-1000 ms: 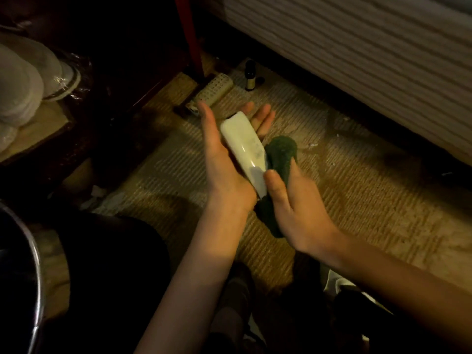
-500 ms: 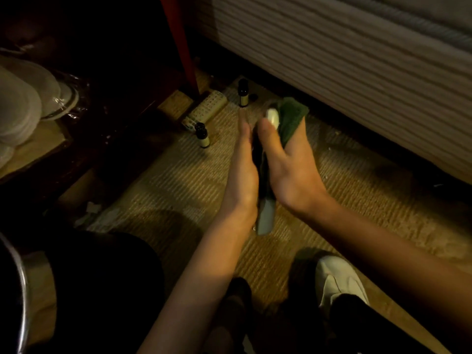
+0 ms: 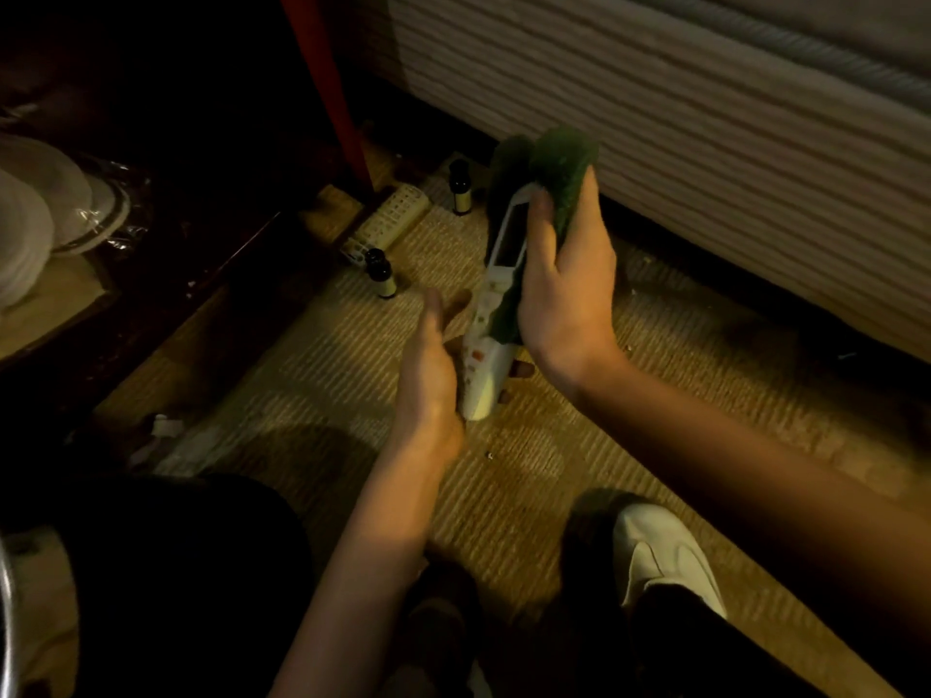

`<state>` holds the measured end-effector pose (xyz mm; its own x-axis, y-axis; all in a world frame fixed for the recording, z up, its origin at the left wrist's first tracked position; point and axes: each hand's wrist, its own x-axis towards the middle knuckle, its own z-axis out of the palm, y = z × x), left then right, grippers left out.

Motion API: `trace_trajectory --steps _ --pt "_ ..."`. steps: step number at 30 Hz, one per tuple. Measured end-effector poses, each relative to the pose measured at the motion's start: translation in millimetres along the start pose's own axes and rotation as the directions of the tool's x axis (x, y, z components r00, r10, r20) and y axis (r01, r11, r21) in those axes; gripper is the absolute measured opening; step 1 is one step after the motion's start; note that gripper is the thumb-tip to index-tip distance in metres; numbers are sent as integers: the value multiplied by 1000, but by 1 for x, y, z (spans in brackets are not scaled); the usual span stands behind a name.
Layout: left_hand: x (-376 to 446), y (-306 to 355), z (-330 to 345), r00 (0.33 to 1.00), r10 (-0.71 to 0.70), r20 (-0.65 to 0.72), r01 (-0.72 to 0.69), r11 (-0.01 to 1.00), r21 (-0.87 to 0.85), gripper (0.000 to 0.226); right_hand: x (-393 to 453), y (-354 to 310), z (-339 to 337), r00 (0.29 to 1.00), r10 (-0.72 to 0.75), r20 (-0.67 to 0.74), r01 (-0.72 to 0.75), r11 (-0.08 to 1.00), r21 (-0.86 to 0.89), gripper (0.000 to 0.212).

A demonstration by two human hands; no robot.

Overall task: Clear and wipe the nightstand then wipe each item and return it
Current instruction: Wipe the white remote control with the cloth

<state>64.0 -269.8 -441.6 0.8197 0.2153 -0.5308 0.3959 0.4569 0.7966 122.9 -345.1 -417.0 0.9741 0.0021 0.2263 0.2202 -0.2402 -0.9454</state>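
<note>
White remote (image 3: 496,299) against green cloth (image 3: 561,178)

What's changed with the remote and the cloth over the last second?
The white remote control has been turned over: a second ago its plain back faced up in the left hand, now its screen and buttons show. The right hand has slid the dark green cloth from the near end to the far end. The left hand now holds only the near end. The small dark bottles remain on the mat.
</note>
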Motion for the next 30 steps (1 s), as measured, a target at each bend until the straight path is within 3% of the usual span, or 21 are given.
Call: trace_trajectory --steps 6,11,18,21,25,28,30 --pt "1 3 -2 989 145 -19 -141 979 144 48 -12 7 -2 1000 13 2 -12 998 -67 30" --pt "-6 5 1 990 141 -6 -140 985 102 48 -19 7 -11 999 -47 8 47 989 -139 26" --pt "-16 24 10 986 164 -41 -161 985 67 48 -20 -12 -10 998 -5 66 13 993 -119 25" --pt "-19 42 16 981 174 -90 -177 984 -27 43 -12 -32 -2 986 -70 148 91 986 -141 33" --pt "-25 78 19 976 147 -159 -198 904 -380 38 -9 -75 10 917 -157 366 229 960 -163 37" --pt "-36 114 8 974 121 -191 -207 819 -535 43 9 -113 11 850 -109 515 193 975 -113 29" --pt "-47 137 2 976 118 -186 -203 805 -558 44 27 -144 8 854 -100 510 189 974 -125 38"
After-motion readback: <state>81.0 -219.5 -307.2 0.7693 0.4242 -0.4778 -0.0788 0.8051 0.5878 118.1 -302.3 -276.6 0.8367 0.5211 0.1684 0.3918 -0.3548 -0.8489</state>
